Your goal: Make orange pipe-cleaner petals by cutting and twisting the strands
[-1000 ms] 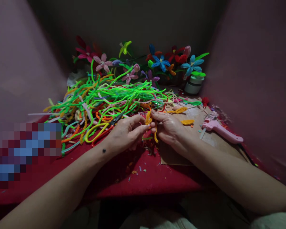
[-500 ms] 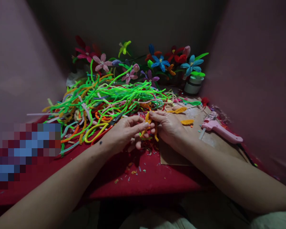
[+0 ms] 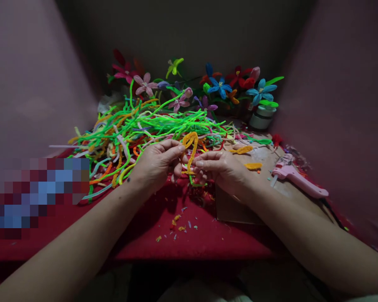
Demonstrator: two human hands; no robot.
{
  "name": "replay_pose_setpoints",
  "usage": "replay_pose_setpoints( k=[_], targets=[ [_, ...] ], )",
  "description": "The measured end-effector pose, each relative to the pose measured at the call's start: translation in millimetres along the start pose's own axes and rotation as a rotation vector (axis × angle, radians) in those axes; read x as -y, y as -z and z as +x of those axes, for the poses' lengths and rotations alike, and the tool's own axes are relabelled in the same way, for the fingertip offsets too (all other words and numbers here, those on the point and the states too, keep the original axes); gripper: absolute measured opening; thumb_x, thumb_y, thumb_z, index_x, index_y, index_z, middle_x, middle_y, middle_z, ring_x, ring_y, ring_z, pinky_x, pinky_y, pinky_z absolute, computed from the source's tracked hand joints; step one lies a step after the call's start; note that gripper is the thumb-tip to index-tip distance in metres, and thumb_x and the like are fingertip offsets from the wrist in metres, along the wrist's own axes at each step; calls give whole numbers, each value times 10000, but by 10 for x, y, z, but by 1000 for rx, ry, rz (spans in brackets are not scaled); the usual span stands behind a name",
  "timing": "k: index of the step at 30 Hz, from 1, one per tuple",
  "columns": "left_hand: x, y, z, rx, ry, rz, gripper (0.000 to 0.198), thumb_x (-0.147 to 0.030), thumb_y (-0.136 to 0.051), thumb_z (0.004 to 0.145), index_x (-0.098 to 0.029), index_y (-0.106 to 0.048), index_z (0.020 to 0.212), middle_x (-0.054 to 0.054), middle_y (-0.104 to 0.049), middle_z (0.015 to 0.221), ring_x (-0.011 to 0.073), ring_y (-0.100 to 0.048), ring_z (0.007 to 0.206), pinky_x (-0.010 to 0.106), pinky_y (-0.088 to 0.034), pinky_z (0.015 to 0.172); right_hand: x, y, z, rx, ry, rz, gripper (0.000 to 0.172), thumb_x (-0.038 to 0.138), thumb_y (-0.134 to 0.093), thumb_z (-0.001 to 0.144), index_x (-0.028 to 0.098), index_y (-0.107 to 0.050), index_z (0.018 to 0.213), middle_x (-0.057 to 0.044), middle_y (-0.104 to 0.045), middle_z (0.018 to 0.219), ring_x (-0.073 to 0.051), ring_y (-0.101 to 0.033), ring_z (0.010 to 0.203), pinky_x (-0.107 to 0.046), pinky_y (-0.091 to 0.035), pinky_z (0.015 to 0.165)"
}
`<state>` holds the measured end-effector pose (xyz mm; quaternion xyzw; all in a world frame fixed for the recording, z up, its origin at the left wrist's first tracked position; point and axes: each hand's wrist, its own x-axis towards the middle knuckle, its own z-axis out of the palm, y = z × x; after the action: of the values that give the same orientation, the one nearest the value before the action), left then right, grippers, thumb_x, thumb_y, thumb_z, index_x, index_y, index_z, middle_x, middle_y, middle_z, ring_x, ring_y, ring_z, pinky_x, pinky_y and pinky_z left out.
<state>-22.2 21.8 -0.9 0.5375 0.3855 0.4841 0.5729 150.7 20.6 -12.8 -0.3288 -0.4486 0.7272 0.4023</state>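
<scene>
My left hand [image 3: 156,163] and my right hand [image 3: 224,170] meet over the red cloth [image 3: 189,235], both pinched on one orange pipe cleaner [image 3: 191,144]. The wire stands up between my fingertips as a narrow loop. My left fingers grip its upper left side, my right fingers its lower end. Just behind my hands lies a big tangle of pipe cleaners [image 3: 145,126], mostly neon green with orange, pink and white strands.
Finished pipe-cleaner flowers [image 3: 217,86] stand along the back wall beside a small white jar [image 3: 261,118]. A pink glue gun [image 3: 297,176] lies on a cardboard sheet [image 3: 271,155] at the right, near bent orange pieces [image 3: 243,149]. Cut scraps dot the cloth.
The orange wire has been lifted and bent into a taller upright loop. My left hand rose toward its top; my right hand slid lower. The view shifted slightly.
</scene>
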Motion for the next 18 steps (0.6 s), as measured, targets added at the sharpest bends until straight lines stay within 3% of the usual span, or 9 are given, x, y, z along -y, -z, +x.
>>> replay_pose_setpoints(
  k=[9, 14, 18],
  targets=[
    [-56, -72, -41, 28, 34, 21, 116, -241, -612, 775, -144, -550, 789, -25, -594, 626, 72, -519, 406, 183, -457, 335, -56, -49, 0, 14, -89, -65, 204, 237, -718, 665, 135, -554, 733, 11, -593, 558, -71, -518, 396, -164, -410, 343],
    [-46, -75, -44, 22, 44, 36, 124, -245, -616, 770, -152, -543, 806, -26, -594, 646, 79, -537, 434, 190, -465, 353, -62, -74, 7, 46, -91, 10, 116, 151, -617, 699, 134, -550, 792, -22, -638, 608, -92, -561, 430, -176, -459, 362],
    [-29, -77, -50, 35, 57, 32, 135, -254, -617, 771, -158, -532, 812, -30, -588, 642, 89, -552, 447, 198, -468, 364, -86, -69, 24, 28, -81, 86, 151, 80, -574, 659, 143, -529, 789, -38, -665, 645, -98, -582, 462, -189, -491, 410]
  ],
)
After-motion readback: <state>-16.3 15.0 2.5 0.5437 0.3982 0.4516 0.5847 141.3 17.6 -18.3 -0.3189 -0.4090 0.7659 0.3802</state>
